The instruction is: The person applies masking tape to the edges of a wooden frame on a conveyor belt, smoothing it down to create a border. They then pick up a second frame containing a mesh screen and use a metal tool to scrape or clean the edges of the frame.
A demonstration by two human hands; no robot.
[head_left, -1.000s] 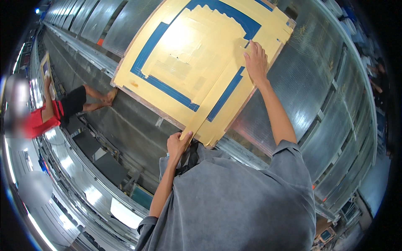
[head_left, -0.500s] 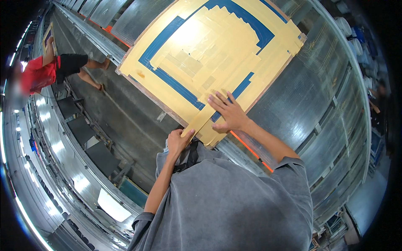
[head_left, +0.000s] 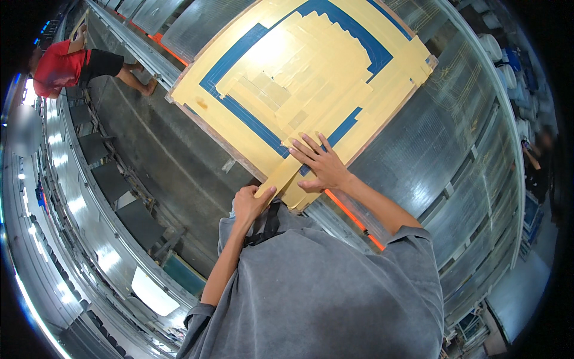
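A framed board (head_left: 209, 143) covered in pale yellow tape, with bands of blue showing through, lies in front of me. My left hand (head_left: 250, 201) pinches the lower end of a yellow tape strip (head_left: 276, 179) at the board's near edge. My right hand (head_left: 323, 164) lies on the strip farther up, fingers spread and stretched out, over the lower end of a blue band (head_left: 345, 124). The strip runs diagonally between the two hands.
Metal panels (head_left: 418, 155) stand in rows right of and behind the board, with an orange strip (head_left: 353, 218) nearby. A concrete aisle (head_left: 143, 155) runs left. A co-worker in red (head_left: 63, 66) holds a small frame at upper left. Containers (head_left: 502, 66) line the far right.
My right hand has come down from high on the board to the strip near my left hand and slid slightly further down. The co-worker appears higher in the view.
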